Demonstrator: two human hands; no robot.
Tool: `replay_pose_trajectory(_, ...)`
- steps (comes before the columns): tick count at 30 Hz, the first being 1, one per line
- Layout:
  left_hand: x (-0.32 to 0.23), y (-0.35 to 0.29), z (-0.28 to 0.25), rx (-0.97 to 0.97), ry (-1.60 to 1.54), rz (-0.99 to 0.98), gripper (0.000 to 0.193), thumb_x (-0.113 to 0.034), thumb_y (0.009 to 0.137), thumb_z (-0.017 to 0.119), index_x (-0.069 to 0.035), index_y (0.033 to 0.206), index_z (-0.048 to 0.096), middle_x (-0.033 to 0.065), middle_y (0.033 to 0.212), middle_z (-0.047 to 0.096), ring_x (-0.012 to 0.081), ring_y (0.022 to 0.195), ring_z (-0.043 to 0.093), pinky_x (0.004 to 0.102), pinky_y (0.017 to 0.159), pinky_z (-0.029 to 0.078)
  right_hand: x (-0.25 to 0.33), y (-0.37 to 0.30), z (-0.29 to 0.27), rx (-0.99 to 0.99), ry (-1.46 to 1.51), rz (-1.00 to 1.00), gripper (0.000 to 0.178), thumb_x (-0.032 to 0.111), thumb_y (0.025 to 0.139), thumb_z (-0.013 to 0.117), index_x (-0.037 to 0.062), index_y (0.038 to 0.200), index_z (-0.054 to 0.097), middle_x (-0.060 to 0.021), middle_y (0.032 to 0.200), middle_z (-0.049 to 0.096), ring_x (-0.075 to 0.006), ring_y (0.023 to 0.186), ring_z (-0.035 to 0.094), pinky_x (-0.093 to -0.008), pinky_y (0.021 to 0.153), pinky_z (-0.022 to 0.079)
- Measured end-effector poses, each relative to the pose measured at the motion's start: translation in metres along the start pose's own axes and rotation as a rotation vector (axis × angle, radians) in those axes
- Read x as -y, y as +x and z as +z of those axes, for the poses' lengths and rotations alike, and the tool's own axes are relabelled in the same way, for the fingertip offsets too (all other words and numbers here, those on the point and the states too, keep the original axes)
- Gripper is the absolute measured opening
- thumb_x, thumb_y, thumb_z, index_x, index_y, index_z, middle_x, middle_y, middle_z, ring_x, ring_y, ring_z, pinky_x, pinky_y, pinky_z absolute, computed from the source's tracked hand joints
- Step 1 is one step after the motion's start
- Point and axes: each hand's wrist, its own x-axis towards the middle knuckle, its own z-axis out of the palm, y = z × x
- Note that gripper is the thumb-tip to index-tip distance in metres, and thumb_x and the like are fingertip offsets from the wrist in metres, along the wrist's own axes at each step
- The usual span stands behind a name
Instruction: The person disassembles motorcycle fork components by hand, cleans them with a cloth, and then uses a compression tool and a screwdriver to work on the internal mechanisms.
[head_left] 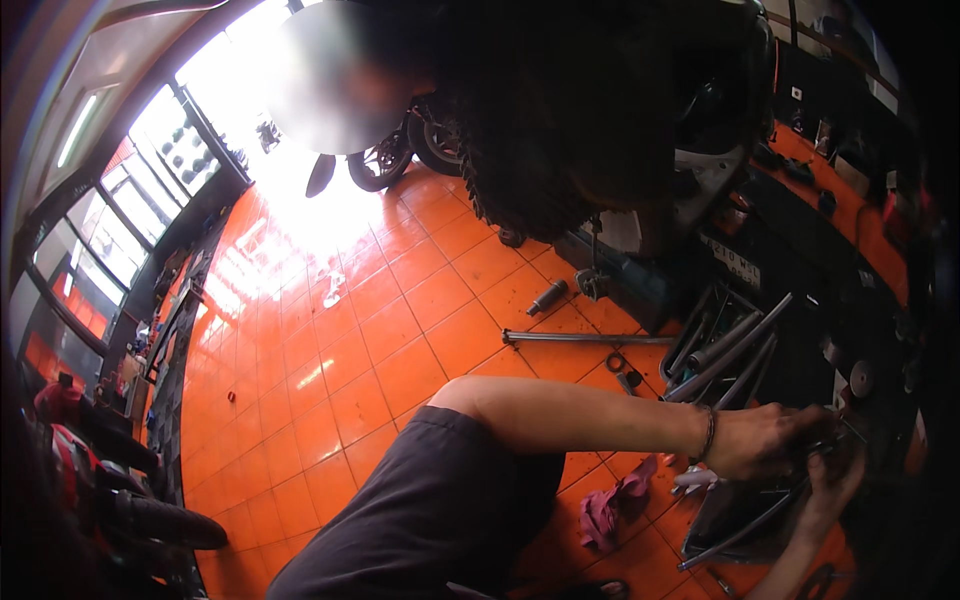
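Observation:
At the right side, my left hand (pixel 755 440), with a dark band at its wrist, reaches across and closes around a small dark part that I cannot make out. My right hand (pixel 836 480) comes up from the lower right and meets it, fingers curled at the same part. Shadow and the fingers hide most of what lies between them. Below the hands is a dark tray (pixel 735 510) with a long thin metal rod (pixel 745 527) lying across it. Beside my left wrist, several metal tubes (pixel 735 350) are piled together.
A crumpled pink cloth (pixel 605 510) lies on the orange tiled floor (pixel 345 390). Farther off are a long metal bar (pixel 590 338), a grey cylinder (pixel 548 297) and a ring (pixel 615 362). A motorcycle with a knobbly tyre (pixel 500 185) stands ahead; another wheel (pixel 165 520) is at lower left.

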Motion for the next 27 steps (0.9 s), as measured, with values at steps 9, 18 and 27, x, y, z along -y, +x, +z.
replay_pose_trajectory(9, 0.002, 0.003, -0.004, -0.044, 0.106, 0.136, 0.078, 0.0, 0.086, 0.07, 0.002, 0.151, 0.028, 0.0238, 0.14, 0.044, 0.0422, 0.116, 0.065, 0.0492, 0.094, 0.058, -0.037, -0.016, -0.015, -0.064, 0.011, 0.101, 0.074, 0.026, 0.091, 0.083, -0.0061, 0.148, 0.048, -0.0131, 0.139, 0.058, -0.0232, 0.131, 0.056, -0.037, 0.112, 0.042)
replay_pose_trajectory(18, -0.002, 0.003, -0.005, -0.062, 0.108, 0.155, 0.088, 0.005, 0.085, 0.068, 0.003, 0.158, 0.019, 0.0225, 0.141, 0.038, 0.0411, 0.114, 0.065, 0.0468, 0.092, 0.061, -0.015, -0.003, 0.001, 0.114, 0.037, -0.097, 0.066, 0.029, 0.1, 0.071, -0.0068, 0.15, 0.047, -0.0158, 0.144, 0.056, -0.0248, 0.134, 0.054, -0.039, 0.113, 0.041)
replay_pose_trajectory(27, 0.003, 0.003, -0.001, -0.065, 0.104, 0.136, 0.081, 0.004, 0.085, 0.069, 0.003, 0.153, 0.024, 0.0216, 0.139, 0.037, 0.0405, 0.121, 0.06, 0.0456, 0.089, 0.061, -0.027, -0.006, -0.001, 0.096, 0.198, -0.035, 0.062, 0.028, 0.102, 0.068, -0.0063, 0.149, 0.048, -0.0155, 0.145, 0.055, -0.0243, 0.134, 0.054, -0.0378, 0.113, 0.043)
